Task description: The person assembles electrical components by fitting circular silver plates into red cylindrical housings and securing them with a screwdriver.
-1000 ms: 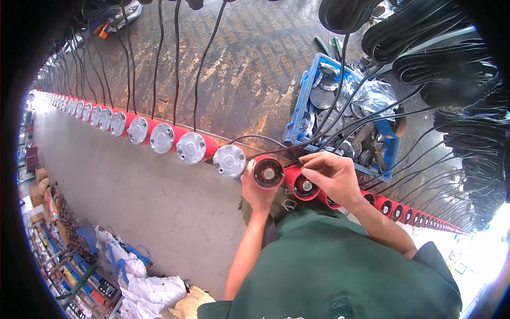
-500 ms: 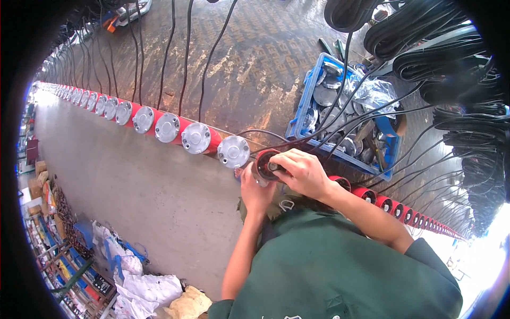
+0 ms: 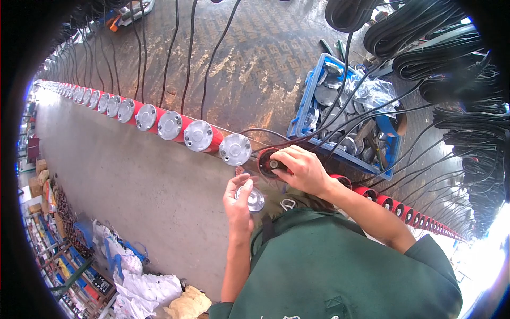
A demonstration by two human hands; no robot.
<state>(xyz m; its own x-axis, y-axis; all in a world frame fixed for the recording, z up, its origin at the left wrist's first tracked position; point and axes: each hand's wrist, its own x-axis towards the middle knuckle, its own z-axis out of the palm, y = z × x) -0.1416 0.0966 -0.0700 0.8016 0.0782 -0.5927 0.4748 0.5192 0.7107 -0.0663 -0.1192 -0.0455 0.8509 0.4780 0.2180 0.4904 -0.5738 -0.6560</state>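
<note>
Silver cap [image 3: 256,201]: round and shiny, in the left hand [image 3: 238,206], nearer the body than the right hand [image 3: 304,169] and apart from the red cylinder [image 3: 260,165].
Left hand: grasping the cap between thumb and fingers.
Right hand: fingertips drawn together at the middle of the cylinder's mouth; whether they pinch the central shaft or a small part on it, I cannot tell.
Red cylinder: uncapped, dark inside, partly covered by the right hand's fingers, just beyond the left hand.
Care at the mouth: my judgement is that straight, light pressure along the axis suits best, clear of the inner wall; holding the cap by its edge leaves its inner face clean.
Capped row [image 3: 197,135]: red cylinders with silver ends, running away to the left of both hands.
Uncapped row [image 3: 365,192]: more red cylinders, right of the right hand, past its forearm.
Blue crate [image 3: 301,101]: beyond the right hand, holding loose metal discs [image 3: 325,95] and clear plastic [image 3: 372,95].
Cable bundles [image 3: 404,31]: black, coiled, farthest out past the crate.
</note>
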